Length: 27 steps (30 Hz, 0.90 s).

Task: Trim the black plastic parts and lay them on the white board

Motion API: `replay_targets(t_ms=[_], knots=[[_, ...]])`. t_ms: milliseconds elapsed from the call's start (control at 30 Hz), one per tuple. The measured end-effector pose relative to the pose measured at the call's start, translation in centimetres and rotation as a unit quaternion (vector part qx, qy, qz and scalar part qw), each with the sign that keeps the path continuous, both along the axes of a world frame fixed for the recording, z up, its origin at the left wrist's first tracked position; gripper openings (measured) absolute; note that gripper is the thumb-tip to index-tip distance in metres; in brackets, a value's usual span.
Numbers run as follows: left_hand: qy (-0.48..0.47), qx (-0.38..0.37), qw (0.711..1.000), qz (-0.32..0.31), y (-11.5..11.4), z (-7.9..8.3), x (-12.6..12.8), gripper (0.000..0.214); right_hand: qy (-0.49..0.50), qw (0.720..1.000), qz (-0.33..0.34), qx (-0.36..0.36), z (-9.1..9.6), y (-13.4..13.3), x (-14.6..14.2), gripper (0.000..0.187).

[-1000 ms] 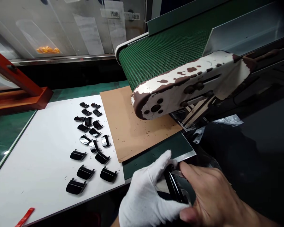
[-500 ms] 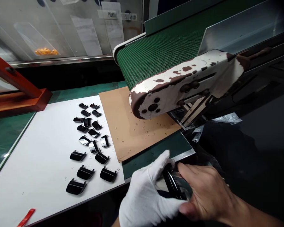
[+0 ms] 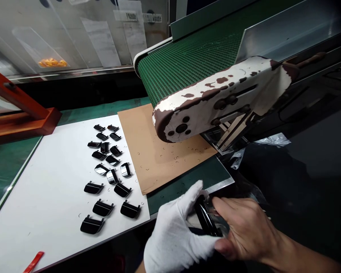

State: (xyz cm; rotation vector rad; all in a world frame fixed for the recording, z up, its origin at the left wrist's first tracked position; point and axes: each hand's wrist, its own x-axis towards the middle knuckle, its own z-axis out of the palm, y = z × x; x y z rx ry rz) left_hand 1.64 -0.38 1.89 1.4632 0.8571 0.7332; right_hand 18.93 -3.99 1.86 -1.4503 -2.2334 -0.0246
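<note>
In the lower right, my left hand (image 3: 177,231), in a white glove, is closed around a glossy black plastic part (image 3: 207,217), with thumb and fingers at its two ends. The part is tilted off the table's front edge. My bare right hand (image 3: 246,227) is curled against its right side, index finger near the upper end and thumb near the lower end. A blurred greyish patch lies between these fingers; I cannot make out what they hold. Several similar black plastic parts (image 3: 102,207) with small tabs lie on the white sheet (image 3: 45,197) to the left.
A green conveyor belt (image 3: 193,60) with a chipped white end housing (image 3: 184,113) overhangs brown cardboard (image 3: 147,151) strewn with thin dark shavings. A red strip (image 3: 34,262) lies at the near left. An orange frame (image 3: 42,117) stands at the far left.
The view has shifted very slightly. My right fingers have moved a little along the black plastic part; my left hand keeps the same grip.
</note>
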Motion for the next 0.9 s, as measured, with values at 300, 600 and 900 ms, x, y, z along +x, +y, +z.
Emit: replay_targets(t_ms=[300, 600, 900], knots=[[-0.016, -0.062, 0.998, 0.009, 0.1, -0.5, 0.0, 0.083, -0.005, 1.0, -0.006, 0.009, -0.4, -0.2, 0.2, 0.075], [-0.148, -0.144, 0.978, 0.043, -0.2, -1.4, 0.5, 0.092, 0.276, 0.95, -0.028, -0.144, 0.2, -0.3, -0.7, 0.064], [-0.221, -0.137, 0.964, 0.051, -0.6, -3.1, 0.2, 0.094, 0.332, 0.92, -0.069, -0.197, -0.3, -1.0, 0.3, 0.039]])
